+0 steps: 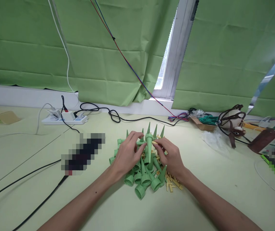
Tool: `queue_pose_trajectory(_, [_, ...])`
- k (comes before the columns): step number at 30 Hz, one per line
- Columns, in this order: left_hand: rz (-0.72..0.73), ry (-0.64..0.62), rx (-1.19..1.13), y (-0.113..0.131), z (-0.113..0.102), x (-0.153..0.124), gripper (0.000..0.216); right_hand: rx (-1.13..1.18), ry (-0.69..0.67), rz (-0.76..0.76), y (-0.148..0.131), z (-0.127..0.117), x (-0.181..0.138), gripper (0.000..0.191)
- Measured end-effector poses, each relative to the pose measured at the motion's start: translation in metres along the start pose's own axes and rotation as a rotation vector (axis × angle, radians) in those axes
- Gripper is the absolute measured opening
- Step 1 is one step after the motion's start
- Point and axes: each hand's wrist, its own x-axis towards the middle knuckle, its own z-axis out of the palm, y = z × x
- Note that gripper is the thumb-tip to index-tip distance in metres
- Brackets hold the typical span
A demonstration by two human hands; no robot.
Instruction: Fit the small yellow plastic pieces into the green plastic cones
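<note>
A green plastic spike [148,149] points tip-down above a heap of similar hollow green spikes [145,179], its wide capped end uppermost. My left hand [129,152] is beside it on the left, thumb stretched to the spike's edge and fingers apart from the thumb. Whether the thumb presses on it I cannot tell. On the other side, my right hand [171,154] pinches a small yellow plastic piece [154,142] between thumb and forefinger, against the spike's upper side. Small yellow pieces [172,184] lie around and under the heap, partly hidden by my right hand.
Left of the heap lies a dark blurred-out object [83,154] with a cable. A white power strip [65,119] and black cable [128,120] run along the back. At right are a clear plastic bag [216,138], a cardboard box [202,123] and a brown object [267,141].
</note>
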Motion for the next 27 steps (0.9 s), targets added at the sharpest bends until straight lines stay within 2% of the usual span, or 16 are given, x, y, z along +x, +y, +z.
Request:
queue_pose_trajectory(2, [-0.031, 0.004, -0.030, 0.0029, -0.0004, 0.0008, 0.020, -0.005, 0.013, 0.003, 0.0002, -0.0005, 0.0004, 0.014])
queue_pose_trajectory(6, [-0.065, -0.099, -0.050, 0.0059, -0.0008, 0.0017, 0.039, -0.002, -0.006, -0.013, 0.0011, 0.0000, 0.0000, 0.013])
queue_pose_trajectory(14, [-0.125, -0.168, -0.089, 0.0062, -0.0011, 0.0018, 0.039, 0.038, -0.083, -0.013, 0.0036, 0.0006, -0.0028, 0.014])
queue_pose_trajectory(22, [-0.041, -0.154, -0.114, 0.0082, -0.0018, 0.0002, 0.029, 0.034, -0.102, -0.017, 0.0053, -0.0014, -0.0029, 0.015])
queue_pose_trajectory(27, [0.081, -0.144, -0.141, 0.0076, -0.0031, -0.0018, 0.017, 0.044, -0.130, -0.005, 0.0044, -0.0009, -0.0043, 0.020])
